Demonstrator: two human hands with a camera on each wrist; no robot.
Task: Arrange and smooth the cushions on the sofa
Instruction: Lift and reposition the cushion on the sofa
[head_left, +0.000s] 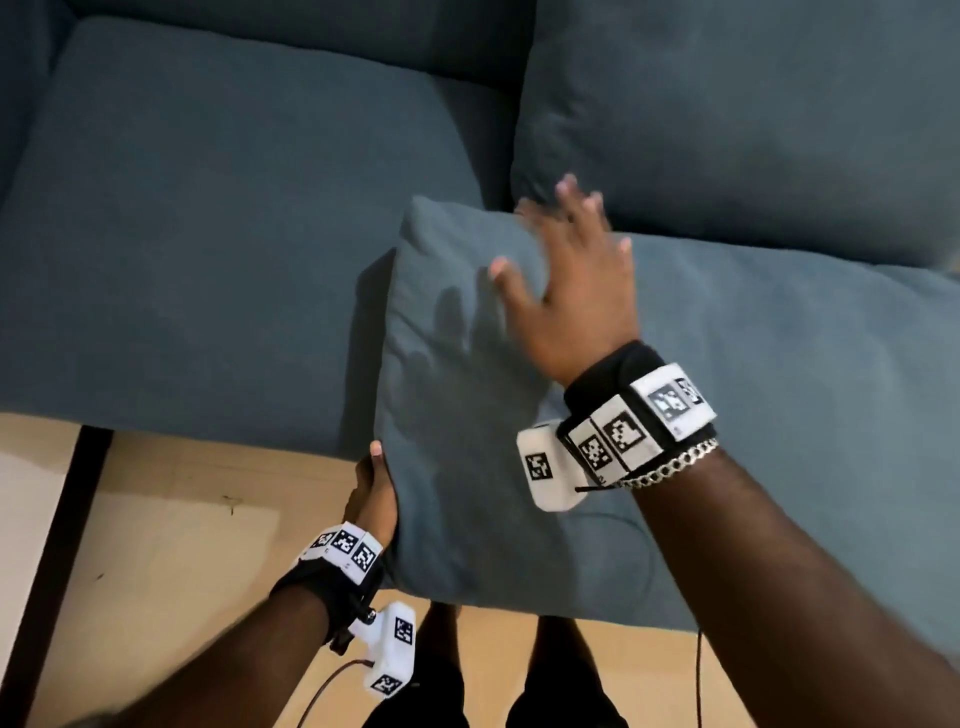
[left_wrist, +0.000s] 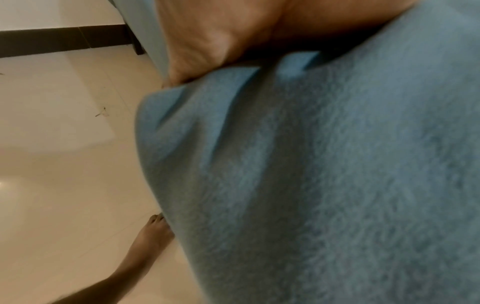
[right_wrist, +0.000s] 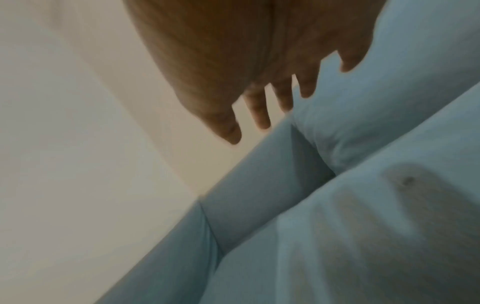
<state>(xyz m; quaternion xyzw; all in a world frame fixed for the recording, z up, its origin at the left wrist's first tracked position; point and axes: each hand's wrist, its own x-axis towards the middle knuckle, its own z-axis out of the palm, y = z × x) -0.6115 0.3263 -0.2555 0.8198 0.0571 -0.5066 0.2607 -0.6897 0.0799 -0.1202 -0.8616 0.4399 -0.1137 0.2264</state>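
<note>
A square blue-grey throw cushion (head_left: 457, 415) is held up in front of the sofa's front edge, tilted toward me. My left hand (head_left: 375, 493) grips its lower left edge, the fabric bunching under the palm (left_wrist: 221, 41) in the left wrist view. My right hand (head_left: 566, 270) is spread flat with straight fingers over the cushion's upper right corner, blurred with motion; the right wrist view shows its fingers (right_wrist: 262, 115) splayed above the cushion (right_wrist: 363, 236). Whether the palm touches the fabric is unclear.
The blue-grey sofa has a left seat cushion (head_left: 208, 234), a right seat cushion (head_left: 805, 389) and a plump back cushion (head_left: 753, 114). Below lie a pale tiled floor (head_left: 171, 545), a dark skirting strip (head_left: 57, 561) and my bare feet (left_wrist: 148, 236).
</note>
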